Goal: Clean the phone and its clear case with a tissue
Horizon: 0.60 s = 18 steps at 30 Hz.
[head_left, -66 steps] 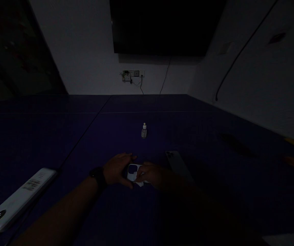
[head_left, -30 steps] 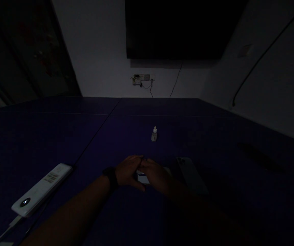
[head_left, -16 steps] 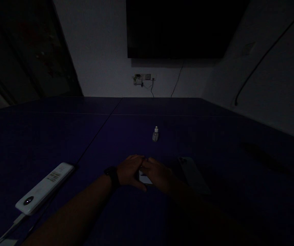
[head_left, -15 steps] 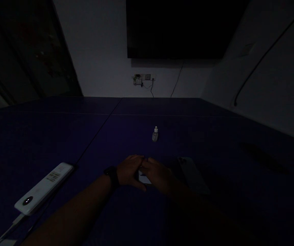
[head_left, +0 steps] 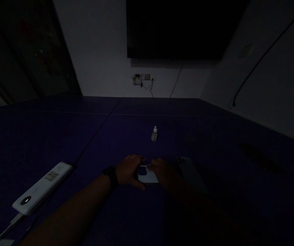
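A pale phone case [head_left: 149, 176] lies flat on the dark blue-purple table, its camera cutout towards the left and showing the dark surface through it. Around its left end, my left hand [head_left: 130, 171] grips it with the thumb along the near side and the fingers at the far side. A dark watch sits on that wrist. My right hand [head_left: 163, 172] is closed over the right part of the case, fingertips at its far edge; shadow hides part of the grip. Just right of this hand lies a grey phone [head_left: 191, 172] with its camera side up.
A small clear bottle [head_left: 154, 135] with a white cap stands beyond my hands. At the left lies a white power bank [head_left: 43, 188] with a cable plugged in. A wall socket [head_left: 144, 78] and a large dark screen [head_left: 175, 29] are at the back.
My right hand has shifted right, away from my left fingers, uncovering the camera cutout and more of the case. My left hand stays nearly in place.
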{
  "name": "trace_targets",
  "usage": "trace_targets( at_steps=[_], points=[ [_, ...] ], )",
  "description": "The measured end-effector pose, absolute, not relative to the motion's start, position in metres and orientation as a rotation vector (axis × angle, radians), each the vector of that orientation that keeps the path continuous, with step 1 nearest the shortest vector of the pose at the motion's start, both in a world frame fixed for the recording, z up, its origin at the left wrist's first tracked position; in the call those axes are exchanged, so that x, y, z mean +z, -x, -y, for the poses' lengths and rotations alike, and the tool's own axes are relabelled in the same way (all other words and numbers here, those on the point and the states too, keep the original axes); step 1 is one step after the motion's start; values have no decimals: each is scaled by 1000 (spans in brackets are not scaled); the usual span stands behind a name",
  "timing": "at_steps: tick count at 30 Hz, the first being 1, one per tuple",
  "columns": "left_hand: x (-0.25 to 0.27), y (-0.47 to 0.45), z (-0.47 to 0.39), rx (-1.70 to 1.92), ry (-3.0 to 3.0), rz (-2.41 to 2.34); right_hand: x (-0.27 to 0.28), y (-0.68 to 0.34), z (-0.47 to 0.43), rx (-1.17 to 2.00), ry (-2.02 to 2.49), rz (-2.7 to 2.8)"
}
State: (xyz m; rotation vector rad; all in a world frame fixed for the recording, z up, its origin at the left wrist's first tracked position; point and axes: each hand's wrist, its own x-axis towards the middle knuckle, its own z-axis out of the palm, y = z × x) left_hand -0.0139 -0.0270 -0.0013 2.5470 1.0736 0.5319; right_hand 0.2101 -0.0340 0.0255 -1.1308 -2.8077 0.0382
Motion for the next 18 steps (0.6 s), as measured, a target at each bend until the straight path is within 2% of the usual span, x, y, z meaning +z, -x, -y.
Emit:
trace_targets(
  at_steps=[8, 13, 18],
  points=[
    [-1, 13, 28, 509, -2571, -1120, 18, -216, 29, 142, 856, 2891],
    [-1, 13, 28, 500, -2570, -1102, 19, -218, 25, 97, 971, 2824],
    [-2, 12, 29, 504, -2561, -1127, 15, -227, 22, 139, 798, 2896]
  ],
)
